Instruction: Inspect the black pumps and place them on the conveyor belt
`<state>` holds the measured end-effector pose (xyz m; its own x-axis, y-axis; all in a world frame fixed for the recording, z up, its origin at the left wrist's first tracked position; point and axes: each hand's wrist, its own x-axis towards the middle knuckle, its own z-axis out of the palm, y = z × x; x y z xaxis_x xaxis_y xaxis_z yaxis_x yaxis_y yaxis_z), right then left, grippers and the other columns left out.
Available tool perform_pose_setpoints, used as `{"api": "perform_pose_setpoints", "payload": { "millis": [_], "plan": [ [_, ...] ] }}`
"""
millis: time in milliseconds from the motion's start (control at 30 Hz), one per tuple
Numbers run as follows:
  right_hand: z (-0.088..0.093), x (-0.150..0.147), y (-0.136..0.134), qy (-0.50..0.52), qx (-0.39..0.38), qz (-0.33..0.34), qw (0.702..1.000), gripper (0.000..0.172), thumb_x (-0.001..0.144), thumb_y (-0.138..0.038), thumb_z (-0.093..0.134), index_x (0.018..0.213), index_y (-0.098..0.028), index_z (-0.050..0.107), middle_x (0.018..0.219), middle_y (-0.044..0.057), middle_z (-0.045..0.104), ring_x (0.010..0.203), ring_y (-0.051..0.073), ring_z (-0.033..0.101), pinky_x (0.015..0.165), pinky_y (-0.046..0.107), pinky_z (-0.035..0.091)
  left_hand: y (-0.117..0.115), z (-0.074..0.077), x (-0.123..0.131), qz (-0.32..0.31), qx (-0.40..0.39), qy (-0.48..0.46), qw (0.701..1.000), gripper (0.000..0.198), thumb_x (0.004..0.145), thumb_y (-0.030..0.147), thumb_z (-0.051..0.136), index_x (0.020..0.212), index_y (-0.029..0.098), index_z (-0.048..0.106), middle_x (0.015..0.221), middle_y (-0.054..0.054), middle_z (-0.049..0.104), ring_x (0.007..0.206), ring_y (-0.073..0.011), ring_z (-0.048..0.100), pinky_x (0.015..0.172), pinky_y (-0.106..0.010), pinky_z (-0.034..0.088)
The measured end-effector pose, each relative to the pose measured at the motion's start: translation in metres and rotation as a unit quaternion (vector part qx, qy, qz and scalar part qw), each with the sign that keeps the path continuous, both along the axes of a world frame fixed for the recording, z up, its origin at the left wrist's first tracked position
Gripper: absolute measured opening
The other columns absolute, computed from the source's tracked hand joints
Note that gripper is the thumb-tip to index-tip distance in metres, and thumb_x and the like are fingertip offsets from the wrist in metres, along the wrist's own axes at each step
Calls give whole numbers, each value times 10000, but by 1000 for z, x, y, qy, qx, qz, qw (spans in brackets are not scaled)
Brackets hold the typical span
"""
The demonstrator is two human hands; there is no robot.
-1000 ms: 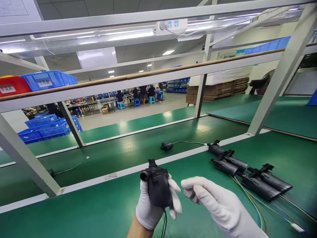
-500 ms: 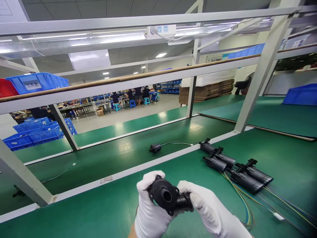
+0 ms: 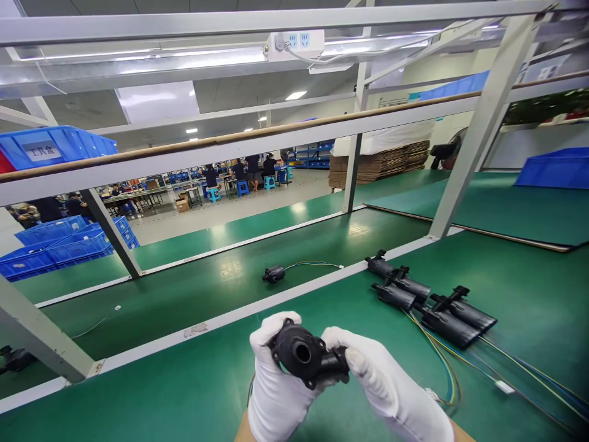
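Both my hands wear white gloves and hold one black pump (image 3: 301,355) above the green bench, its round port facing up towards me. My left hand (image 3: 276,374) wraps around the pump's body from the left and below. On the other side, the thumb and fingers of my right hand (image 3: 368,368) grip the side outlet. The pump's lower part is hidden by the gloves. Several similar black pumps (image 3: 451,325) lie in a cluster to the right, with coloured wires (image 3: 448,368) and a white connector (image 3: 505,387) trailing towards me.
Beyond a white rail (image 3: 257,306), a green belt (image 3: 184,294) carries another pump (image 3: 275,274) with its wire. Grey posts (image 3: 483,129) and a shelf beam (image 3: 221,158) frame the bench. Blue bins (image 3: 69,242) stand at left; people sit at far benches.
The pump and the loose wire on the belt have moved left past the rail. My hands keep the same grip on the held pump. The whole view has shifted slightly.
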<state>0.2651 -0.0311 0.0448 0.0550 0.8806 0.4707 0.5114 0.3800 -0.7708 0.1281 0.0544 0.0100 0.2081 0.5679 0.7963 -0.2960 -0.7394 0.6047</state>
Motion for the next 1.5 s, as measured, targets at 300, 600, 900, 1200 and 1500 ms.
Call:
{"api": "perform_pose_setpoints", "payload": {
  "millis": [300,600,900,1200,1500],
  "plan": [
    [-1,0,1,24,-15,-17,999,667,937,-781,219,723,-212,493,674,7,503,608,165,470,560,262,404,-1,-1,-2,34,-13,45,998,809,639,207,858,1271,311,365,1207,-70,562,1010,-221,660,819,-350,562],
    [-6,3,3,36,-5,-10,999,652,951,-761,242,720,-211,505,664,6,525,599,163,484,560,262,416,-1,-2,-1,30,-22,46,998,887,578,177,898,1264,322,355,1209,-49,540,984,-192,651,824,-320,557],
    [11,-3,7,23,-111,-32,993,711,803,-898,355,671,-214,494,590,10,585,529,154,512,517,259,425,-4,3,-3,33,-26,55,998,826,656,276,891,1265,316,334,1195,-61,535,991,-197,653,836,-345,560],
    [12,-1,9,25,-109,-18,994,656,849,-832,378,680,-211,505,597,10,605,534,151,515,530,256,429,-2,-1,1,54,-29,28,998,834,629,267,904,1256,302,355,1182,-65,543,968,-207,662,809,-350,565],
    [13,2,10,47,-150,-18,987,595,877,-781,383,703,-218,469,590,1,569,546,161,527,543,268,432,-8,9,-3,37,-45,46,997,872,614,240,906,1276,334,346,1206,-53,544,915,-181,683,780,-323,587]
  ]
}}
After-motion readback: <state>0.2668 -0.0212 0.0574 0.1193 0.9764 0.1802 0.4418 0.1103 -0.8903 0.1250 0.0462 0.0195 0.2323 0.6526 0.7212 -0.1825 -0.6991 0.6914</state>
